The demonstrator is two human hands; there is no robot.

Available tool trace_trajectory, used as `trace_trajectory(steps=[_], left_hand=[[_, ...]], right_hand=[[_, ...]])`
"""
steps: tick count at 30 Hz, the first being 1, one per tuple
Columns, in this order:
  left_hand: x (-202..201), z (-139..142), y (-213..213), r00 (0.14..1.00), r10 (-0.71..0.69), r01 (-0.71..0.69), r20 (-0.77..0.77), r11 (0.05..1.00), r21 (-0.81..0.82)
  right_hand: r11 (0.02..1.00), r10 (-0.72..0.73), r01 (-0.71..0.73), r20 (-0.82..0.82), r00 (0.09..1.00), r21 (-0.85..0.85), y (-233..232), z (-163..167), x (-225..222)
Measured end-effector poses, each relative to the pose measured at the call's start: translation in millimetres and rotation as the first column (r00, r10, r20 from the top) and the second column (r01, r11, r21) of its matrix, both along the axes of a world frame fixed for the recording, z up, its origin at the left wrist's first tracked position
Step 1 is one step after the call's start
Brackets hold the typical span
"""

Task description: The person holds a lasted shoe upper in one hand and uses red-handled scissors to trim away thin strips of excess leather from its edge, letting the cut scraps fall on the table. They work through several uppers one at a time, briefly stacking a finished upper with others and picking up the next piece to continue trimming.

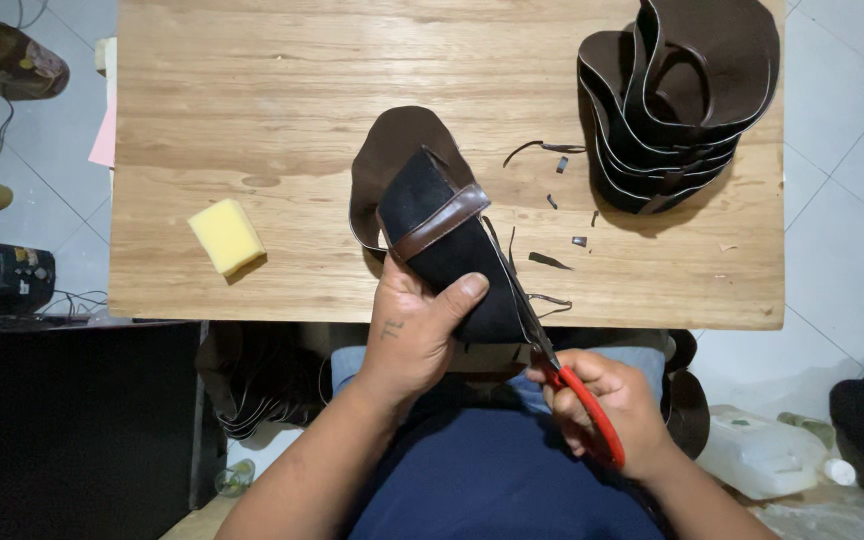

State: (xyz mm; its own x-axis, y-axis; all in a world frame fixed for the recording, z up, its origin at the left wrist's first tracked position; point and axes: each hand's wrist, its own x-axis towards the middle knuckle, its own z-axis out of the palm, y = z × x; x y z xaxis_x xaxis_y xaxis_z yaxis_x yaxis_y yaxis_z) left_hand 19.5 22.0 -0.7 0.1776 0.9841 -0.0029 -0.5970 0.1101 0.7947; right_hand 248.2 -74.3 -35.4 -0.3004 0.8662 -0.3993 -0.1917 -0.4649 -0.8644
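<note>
Red-handled scissors (580, 405) sit clenched in your right hand (607, 405), blades running up the edge of the dark leather piece (447, 250) your left hand (412, 335) grips tight over the table's (252, 120) near edge. Trimmed slivers (550, 260) already litter the wood; a stack of leather pieces (677, 100) sits at the far right corner, yellow sponge (226, 236) left.

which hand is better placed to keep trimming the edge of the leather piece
Right. The right hand already grips the red-handled scissors, blades against the edge of the dark leather piece. The left hand is occupied gripping that piece, thumb across its face.
</note>
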Motion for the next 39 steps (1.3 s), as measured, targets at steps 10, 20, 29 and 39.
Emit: trace_trajectory(steps=[10,20,29,39], left_hand=[[0.7,4.0,-4.6,0.992,-0.098,0.1,-0.08,0.995,0.019],[-8.0,13.6,5.8,0.911,-0.059,0.169,0.407,0.955,-0.242],[-1.0,18.0,-0.1,0.974,-0.175,0.191,0.143,0.976,-0.105],[7.8,5.5,-7.9,0.99,-0.101,0.092,-0.102,0.992,-0.09]], right_hand=[[0.997,-0.045,0.049,0.067,0.997,-0.065,-2.3,1.9,1.8],[0.997,-0.007,0.005,-0.018,1.0,-0.082,-3.1,1.5,4.1],[0.994,0.103,-0.103,0.01,0.995,0.025,2.0,15.5,14.4],[0.998,0.045,-0.049,-0.101,0.994,-0.035,-2.4,10.9,11.1]])
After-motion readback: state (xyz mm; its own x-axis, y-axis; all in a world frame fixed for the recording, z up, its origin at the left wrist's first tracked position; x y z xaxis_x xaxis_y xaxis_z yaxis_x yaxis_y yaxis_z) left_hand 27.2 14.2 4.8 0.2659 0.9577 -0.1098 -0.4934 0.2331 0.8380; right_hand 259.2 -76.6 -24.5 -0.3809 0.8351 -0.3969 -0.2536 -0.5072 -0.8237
